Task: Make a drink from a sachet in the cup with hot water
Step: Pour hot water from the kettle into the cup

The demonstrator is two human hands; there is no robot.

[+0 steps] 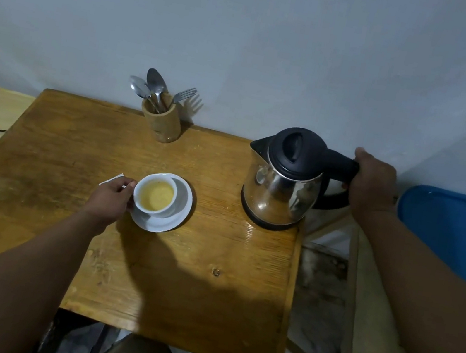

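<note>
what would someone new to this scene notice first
Likely the shiny kettle standing near the right edge of the wooden table, its black handle in the right hand. Next, the white cup of pale yellow drink on a saucer mid-table, the left hand touching it.
</note>
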